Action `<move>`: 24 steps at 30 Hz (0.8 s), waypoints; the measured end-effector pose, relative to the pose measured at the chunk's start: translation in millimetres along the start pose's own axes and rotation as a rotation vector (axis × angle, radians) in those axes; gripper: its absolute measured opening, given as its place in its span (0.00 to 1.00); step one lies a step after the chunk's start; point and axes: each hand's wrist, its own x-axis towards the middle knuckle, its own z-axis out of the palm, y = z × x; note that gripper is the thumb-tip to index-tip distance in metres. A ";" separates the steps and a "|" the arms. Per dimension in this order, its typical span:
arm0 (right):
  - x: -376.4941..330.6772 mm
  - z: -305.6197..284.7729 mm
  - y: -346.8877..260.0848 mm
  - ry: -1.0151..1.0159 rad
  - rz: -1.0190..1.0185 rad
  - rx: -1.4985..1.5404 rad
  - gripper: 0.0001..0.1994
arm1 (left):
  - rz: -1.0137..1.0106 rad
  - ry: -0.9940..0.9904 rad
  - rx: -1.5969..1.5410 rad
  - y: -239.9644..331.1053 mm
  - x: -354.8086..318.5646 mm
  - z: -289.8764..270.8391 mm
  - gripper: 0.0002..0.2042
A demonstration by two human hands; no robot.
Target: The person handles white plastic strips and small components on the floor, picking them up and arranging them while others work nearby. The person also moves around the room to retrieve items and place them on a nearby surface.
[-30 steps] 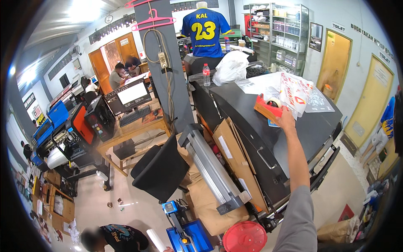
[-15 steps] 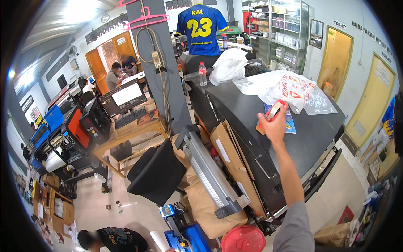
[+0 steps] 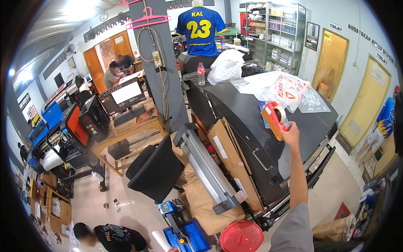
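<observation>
My right hand (image 3: 290, 134) is closed round the handle of a red and orange tape dispenser (image 3: 272, 119) fitted with a pale roll of tape. The dispenser is over the black table (image 3: 226, 101), in front of a blue printed sheet or packet that it partly covers. Just beyond lies a clear and white plastic bag (image 3: 289, 90) with red print. Only a sliver of my left hand (image 3: 172, 250) shows at the lower edge, closed at the end of a white roll (image 3: 160, 240). Most of that hand is out of view.
Flattened cardboard (image 3: 226, 147) and a long grey metal device (image 3: 205, 164) lean along the table's left side. Below are a blue heat press (image 3: 184, 231), a red round lid (image 3: 241, 237) and a black chair (image 3: 155, 170). A person (image 3: 111, 237) bends at lower left.
The tape dispenser has turned in my right hand's grip, so its orange side and tape roll now face me. The hand has shifted slightly right and nearer. My left hand stays at the edge.
</observation>
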 end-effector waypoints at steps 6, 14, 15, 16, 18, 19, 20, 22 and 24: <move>26.3 -28.4 -23.4 -0.387 0.479 0.200 0.38 | -0.022 -0.038 0.035 -23.6 12.3 -23.6 0.07; 51.8 -41.8 -1.6 -0.709 0.500 0.355 0.36 | -0.040 -0.075 0.017 -41.9 17.5 -41.9 0.07; 48.3 -41.3 -6.3 -0.706 0.497 0.400 0.36 | -0.049 -0.061 0.009 -42.4 13.1 -40.1 0.07; 48.3 -42.5 -6.0 -0.720 0.503 0.386 0.36 | -0.033 -0.067 0.021 -44.7 14.0 -42.6 0.07; 49.0 -44.2 -6.3 -0.750 0.513 0.359 0.36 | -0.001 -0.078 0.045 -50.0 18.5 -49.8 0.06; 49.0 -45.1 -5.7 -0.813 0.498 0.412 0.34 | -0.010 -0.078 0.029 -50.8 15.9 -48.6 0.07; 48.9 -46.2 -5.2 -0.876 0.482 0.464 0.32 | -0.019 -0.078 0.013 -51.0 12.7 -45.7 0.07; 51.5 -42.6 2.5 -0.886 0.460 0.598 0.28 | -0.030 -0.091 0.005 -53.6 11.6 -45.9 0.07; 60.7 -27.2 27.3 -0.774 0.448 0.751 0.23 | -0.041 -0.119 0.018 -59.1 18.1 -50.9 0.07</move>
